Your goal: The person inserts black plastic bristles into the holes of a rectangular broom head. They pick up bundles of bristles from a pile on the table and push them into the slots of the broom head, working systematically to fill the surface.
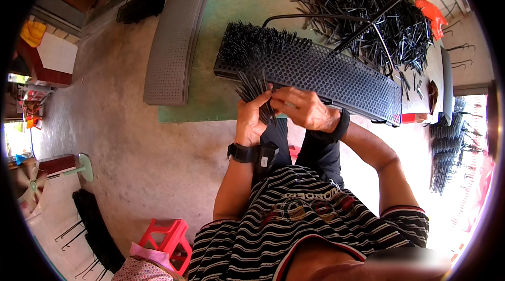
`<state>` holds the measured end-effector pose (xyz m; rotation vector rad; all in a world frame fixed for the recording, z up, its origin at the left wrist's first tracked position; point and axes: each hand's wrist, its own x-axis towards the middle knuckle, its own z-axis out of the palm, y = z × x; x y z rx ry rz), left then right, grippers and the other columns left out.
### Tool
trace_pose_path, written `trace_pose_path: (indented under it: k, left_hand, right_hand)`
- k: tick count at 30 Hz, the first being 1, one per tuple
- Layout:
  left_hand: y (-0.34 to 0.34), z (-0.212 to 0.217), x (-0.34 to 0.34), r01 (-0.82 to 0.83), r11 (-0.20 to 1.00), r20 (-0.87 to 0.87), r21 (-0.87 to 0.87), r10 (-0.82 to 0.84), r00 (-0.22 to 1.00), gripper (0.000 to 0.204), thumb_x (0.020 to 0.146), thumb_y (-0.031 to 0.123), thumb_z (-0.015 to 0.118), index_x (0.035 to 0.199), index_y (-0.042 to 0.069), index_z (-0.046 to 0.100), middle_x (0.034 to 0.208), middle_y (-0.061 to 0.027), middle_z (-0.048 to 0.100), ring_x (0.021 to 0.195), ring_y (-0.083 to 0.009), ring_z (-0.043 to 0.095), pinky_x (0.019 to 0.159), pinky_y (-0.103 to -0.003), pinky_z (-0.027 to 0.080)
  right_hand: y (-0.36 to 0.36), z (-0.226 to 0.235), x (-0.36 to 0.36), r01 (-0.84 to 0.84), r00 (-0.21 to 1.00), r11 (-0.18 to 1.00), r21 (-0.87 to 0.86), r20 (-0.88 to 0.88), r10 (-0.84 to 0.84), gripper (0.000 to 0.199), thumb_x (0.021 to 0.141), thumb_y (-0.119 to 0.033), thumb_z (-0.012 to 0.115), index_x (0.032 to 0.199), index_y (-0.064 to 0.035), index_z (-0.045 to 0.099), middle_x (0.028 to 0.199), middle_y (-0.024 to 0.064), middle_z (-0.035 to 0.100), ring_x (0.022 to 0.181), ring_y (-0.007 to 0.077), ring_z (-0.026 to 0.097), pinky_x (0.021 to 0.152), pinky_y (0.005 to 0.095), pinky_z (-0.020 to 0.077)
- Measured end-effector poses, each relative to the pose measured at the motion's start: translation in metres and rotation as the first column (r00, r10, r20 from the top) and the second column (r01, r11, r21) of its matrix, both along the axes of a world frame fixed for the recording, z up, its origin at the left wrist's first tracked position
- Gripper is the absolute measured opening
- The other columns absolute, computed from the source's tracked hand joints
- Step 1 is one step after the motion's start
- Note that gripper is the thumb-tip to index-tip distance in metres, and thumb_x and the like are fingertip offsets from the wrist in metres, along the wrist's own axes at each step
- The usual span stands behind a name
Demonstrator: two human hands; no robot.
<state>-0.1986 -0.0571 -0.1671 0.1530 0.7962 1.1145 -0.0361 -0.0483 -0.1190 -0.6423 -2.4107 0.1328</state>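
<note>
My left hand (251, 119) grips a bundle of thin black rods (256, 90), fanned out above the fingers. My right hand (303, 108) is beside it, fingers on the same bundle near its lower end. Both hands sit at the near edge of a long dark perforated panel (336, 77) lying across the green table (231, 28). The panel's left end is filled with upright black rods (252, 41). A large loose heap of the same rods (379, 15) lies further back on the table.
A second grey perforated panel (173, 33) lies along the table's left side. A black bar (384, 7) crosses the heap. A red plastic stool (169, 240) and a fan (31, 186) stand on the concrete floor at the lower left. Stacked racks (447, 149) stand at the right.
</note>
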Motion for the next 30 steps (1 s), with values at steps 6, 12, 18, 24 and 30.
trace_pose_path:
  k: [6,12,18,24,30]
  left_hand:
    - [0.003,0.006,-0.003,0.086,0.996,-0.122,-0.018,-0.087,0.989,0.019,0.079,0.002,0.065,0.098,0.002,0.062,0.084,-0.0127,0.067,0.060,-0.0223,0.065,0.050,-0.032,0.051]
    - [-0.003,0.017,0.000,0.166,0.986,-0.125,0.001,-0.164,0.978,0.019,0.080,0.003,0.065,0.099,0.002,0.063,0.083,-0.0122,0.067,0.061,-0.0228,0.065,0.052,-0.032,0.053]
    - [-0.007,0.011,-0.004,0.045,0.999,-0.283,0.021,-0.037,0.958,0.015,0.078,0.004,0.069,0.089,-0.003,0.063,0.077,-0.0114,0.065,0.059,-0.0213,0.065,0.048,-0.030,0.053]
    - [-0.009,0.010,-0.004,-0.019,1.000,-0.275,0.016,0.023,0.961,0.011,0.075,0.000,0.070,0.079,-0.007,0.063,0.071,-0.0119,0.064,0.056,-0.0210,0.064,0.045,-0.030,0.051]
    - [-0.009,0.014,-0.007,-0.022,1.000,-0.281,-0.004,0.020,0.959,0.010,0.074,-0.001,0.070,0.079,-0.007,0.064,0.072,-0.0120,0.064,0.056,-0.0216,0.064,0.045,-0.030,0.050]
  right_hand:
    - [0.006,-0.011,-0.001,0.268,0.876,0.790,-0.552,-0.202,-0.438,0.021,0.079,-0.006,0.061,0.098,0.0024,0.064,0.077,0.0121,0.064,0.065,0.0174,0.062,0.053,0.0323,0.0513]
    - [0.038,-0.014,0.004,-0.011,0.798,0.176,-0.984,-0.115,-0.591,0.019,0.089,-0.009,0.059,0.099,0.0057,0.063,0.073,0.0065,0.066,0.054,0.0068,0.057,0.045,0.0200,0.0461]
    - [0.050,0.009,-0.013,0.091,0.574,0.616,-0.783,-0.464,-0.675,0.013,0.086,-0.005,0.060,0.095,0.0039,0.058,0.075,0.0083,0.065,0.061,0.0108,0.064,0.051,0.0214,0.0493]
    - [0.062,0.009,-0.024,0.323,0.675,0.793,-0.516,-0.462,-0.576,0.015,0.085,0.000,0.059,0.099,0.0006,0.052,0.077,0.0114,0.065,0.067,0.0152,0.067,0.055,0.0249,0.0515]
    - [0.071,0.001,-0.025,0.353,0.708,0.805,-0.477,-0.426,-0.563,0.013,0.086,-0.001,0.057,0.098,0.0003,0.052,0.076,0.0122,0.064,0.067,0.0178,0.068,0.055,0.0276,0.0514]
